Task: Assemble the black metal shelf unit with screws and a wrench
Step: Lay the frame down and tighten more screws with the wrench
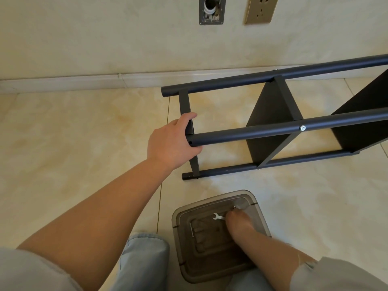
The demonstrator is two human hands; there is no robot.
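Observation:
The black metal shelf unit (273, 131) lies on its side on the tiled floor, its round poles running to the right. My left hand (172, 143) grips the end crossbar beside the near pole's open end. A silver screw (302, 128) sits in that pole. My right hand (237, 222) reaches down into a clear grey plastic box (180, 213), fingertips at a small screw or washer (235, 207), right beside a silver wrench (218, 217). A long bolt (191, 229) lies at the box's left. Whether the right fingers pinch anything is hidden.
A cream wall with a white skirting board (84, 79) runs behind the shelf. An open junction box (211, 10) and a brass socket plate (260, 10) sit on the wall. My knees in light jeans (144, 259) are at the bottom.

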